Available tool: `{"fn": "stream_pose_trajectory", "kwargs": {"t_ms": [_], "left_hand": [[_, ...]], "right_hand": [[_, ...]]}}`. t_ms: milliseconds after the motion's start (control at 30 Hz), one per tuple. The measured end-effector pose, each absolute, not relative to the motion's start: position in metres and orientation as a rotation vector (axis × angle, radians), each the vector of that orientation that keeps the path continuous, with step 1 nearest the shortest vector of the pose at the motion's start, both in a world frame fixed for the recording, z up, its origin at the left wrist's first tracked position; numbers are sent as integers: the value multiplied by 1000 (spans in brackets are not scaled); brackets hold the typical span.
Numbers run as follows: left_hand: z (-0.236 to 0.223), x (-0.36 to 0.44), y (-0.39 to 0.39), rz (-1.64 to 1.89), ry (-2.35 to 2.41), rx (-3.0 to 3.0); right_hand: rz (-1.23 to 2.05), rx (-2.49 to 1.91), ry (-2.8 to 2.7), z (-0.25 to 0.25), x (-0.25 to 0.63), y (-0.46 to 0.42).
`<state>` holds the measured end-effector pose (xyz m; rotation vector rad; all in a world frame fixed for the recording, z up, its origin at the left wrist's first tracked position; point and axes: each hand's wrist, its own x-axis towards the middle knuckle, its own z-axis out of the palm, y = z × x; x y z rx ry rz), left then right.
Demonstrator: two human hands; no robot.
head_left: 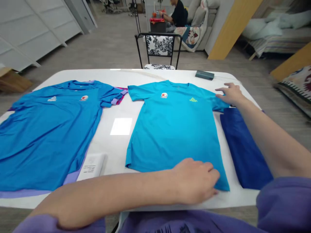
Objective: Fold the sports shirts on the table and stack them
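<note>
In the head view, the left hand (196, 181) is bent, its fingers curled down over the lower right corner of the turquoise T-shirt (178, 129); whether they pinch the hem cannot be told. The right hand (229, 94) is open, fingers spread over the shirt's right-hand sleeve, with contact unclear.

The turquoise T-shirt lies flat, front up, right of the middle of the counter (119, 145), neckline toward the far edge and hem near the near edge. Its short sleeves reach out to both sides, and its smooth, thin fabric shows faint creases. A round badge (164, 95) with a red star and a yellow-green logo (193, 100) sit on the chest.

A wrinkled, deeper blue T-shirt (51, 136) covers the counter's left side, over lilac fabric (73, 177). A white rectangular packet (91, 166) with printed lines lies by its lower edge. Navy cloth (245, 149), neatly folded, lies along the right edge. A dark oblong object (204, 75) rests near the far right corner of the glossy white counter.
</note>
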<state>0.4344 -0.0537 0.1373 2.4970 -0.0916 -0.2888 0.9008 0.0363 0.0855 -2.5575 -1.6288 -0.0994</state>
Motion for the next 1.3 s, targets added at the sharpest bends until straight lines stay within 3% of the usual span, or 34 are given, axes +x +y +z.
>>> {"fn": "stream_pose_trajectory", "kwargs": {"t_ms": [167,333,467,600,667,733,867,967,1100,1300], "left_hand": [[106,349,19,-391,424,2801],[77,256,63,-338,687,2579],[76,224,32,-376,751,2448],[99,217,23,-588,665,2234],[108,232,58,-512,659,2254],[109,266,118,-206,735,2451],[75,366,254,209,869,2700],[35,422,324,198,979,2706],[-4,437,375,152,1036,2667],[-3,424,427,173,1164,2627]], "right_hand": [[49,-2281,-1812,78,778,-73],[366,-2021,-1937,41,644,-183],[444,-2004,-1988,17,597,-235],[496,-2000,-2008,32,595,-252],[431,-2001,-1982,48,616,-230],[299,-2007,-1924,62,654,-180],[87,-2084,-1736,61,757,-35],[181,-2277,-1674,41,819,55],[351,-2403,-1779,10,854,123],[311,-2303,-1807,-1,856,193]]}}
